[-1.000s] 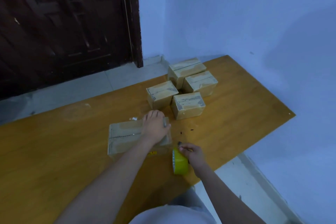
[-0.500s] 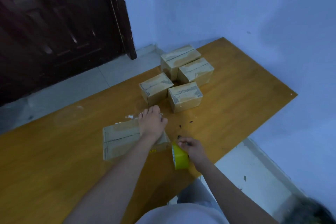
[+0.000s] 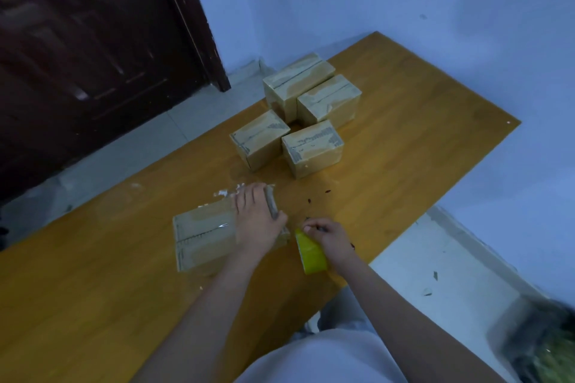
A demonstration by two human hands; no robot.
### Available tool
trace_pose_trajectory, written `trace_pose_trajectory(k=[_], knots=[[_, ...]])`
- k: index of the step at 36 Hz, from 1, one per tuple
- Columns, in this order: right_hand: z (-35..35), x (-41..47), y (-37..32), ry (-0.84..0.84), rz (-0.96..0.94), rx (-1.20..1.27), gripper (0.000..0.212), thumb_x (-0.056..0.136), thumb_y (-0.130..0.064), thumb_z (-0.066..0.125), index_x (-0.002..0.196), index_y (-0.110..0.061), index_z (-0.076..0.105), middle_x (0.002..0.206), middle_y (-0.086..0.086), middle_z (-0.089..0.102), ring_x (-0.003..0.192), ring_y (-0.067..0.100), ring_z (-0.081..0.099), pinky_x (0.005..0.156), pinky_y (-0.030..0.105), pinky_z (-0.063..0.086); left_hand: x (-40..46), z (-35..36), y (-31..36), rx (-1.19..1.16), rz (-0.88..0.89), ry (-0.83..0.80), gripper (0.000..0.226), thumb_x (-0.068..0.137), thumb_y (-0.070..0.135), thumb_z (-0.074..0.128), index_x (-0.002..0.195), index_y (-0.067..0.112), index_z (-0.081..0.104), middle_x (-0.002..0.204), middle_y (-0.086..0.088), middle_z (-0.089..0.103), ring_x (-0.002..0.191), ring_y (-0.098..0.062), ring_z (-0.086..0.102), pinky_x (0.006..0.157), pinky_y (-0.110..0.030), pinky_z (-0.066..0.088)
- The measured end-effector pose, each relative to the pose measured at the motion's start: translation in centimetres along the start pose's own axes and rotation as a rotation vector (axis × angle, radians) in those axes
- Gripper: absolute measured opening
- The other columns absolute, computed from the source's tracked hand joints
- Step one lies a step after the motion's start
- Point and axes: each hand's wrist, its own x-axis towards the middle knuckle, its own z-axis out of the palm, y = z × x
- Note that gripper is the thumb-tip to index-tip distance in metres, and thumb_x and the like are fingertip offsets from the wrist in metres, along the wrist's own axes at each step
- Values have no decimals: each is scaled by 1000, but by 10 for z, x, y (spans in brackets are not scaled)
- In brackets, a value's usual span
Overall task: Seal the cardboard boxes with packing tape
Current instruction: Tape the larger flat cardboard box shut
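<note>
The left hand lies flat on top of the near box, fingers straight and close together, pressing down on its right end. Just to the right of that box, the right hand grips a yellow roll of tape, fingers curled over its top edge. The box sits on the wooden table close to the near edge. Four more boxes stand clustered together farther back on the table, toward the wall, with tape showing on their tops. A dark door stands behind on the left.
</note>
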Motion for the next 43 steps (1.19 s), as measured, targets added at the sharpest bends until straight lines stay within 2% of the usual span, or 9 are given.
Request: trace_pose_trajectory(k=[4,8,11,14,19,25,28,33,43], knots=[[0,1,1,-7,-3,17,9,91,-9,59,93,-6,68,90,-6,61,85,3,54,79,23,41,-1,3,4,-61,-6,28,59,77,19,67,129,1,45,131,-15,45,129,-31,31,111,-49,26],[-1,2,4,-10,-6,20,10,89,-9,61,91,-5,69,92,-2,63,92,13,56,83,26,39,-3,-1,3,-17,-10,-41,72,84,34,60,142,2,32,149,-13,31,142,-28,17,119,-43,11],[0,5,9,0,5,4,8,89,-14,62,85,-15,70,102,3,64,102,19,57,93,35,43,-7,-2,3,55,18,-96,83,81,35,63,146,3,22,154,-12,21,145,-27,7,120,-39,3],[1,7,13,-1,19,-8,8,88,-19,64,85,-20,70,114,8,62,110,22,55,99,42,42,-6,0,7,45,3,-71,82,73,27,70,141,1,30,145,-15,32,140,-31,18,118,-40,10],[-1,11,17,-26,29,8,9,88,-18,64,90,-15,72,116,9,61,114,19,53,101,38,40,6,-2,10,-82,-153,-42,68,69,27,73,127,13,40,126,-4,43,122,-25,33,105,-38,28],[-1,15,21,-37,30,-3,8,87,-20,65,84,-23,72,117,7,61,114,20,53,104,46,38,30,-13,6,-12,-147,-25,28,87,29,59,113,18,61,118,0,58,116,-23,43,95,-36,26],[-1,15,18,-39,37,-22,17,87,-20,64,76,-32,68,118,9,59,112,23,53,102,46,39,38,-14,4,-29,-122,-26,24,85,27,60,107,21,64,112,0,60,113,-24,44,88,-36,28],[-2,17,18,-56,24,-37,19,88,-18,63,75,-32,66,115,11,60,108,24,54,94,37,39,38,-13,1,-49,-64,-63,18,83,31,58,99,25,62,103,5,55,106,-23,43,80,-35,23],[0,24,21,-58,42,-6,17,87,-23,63,75,-34,67,113,10,61,107,29,56,98,49,43,33,-11,-11,123,98,-109,23,93,41,46,104,29,62,107,6,50,104,-17,38,80,-33,22]])
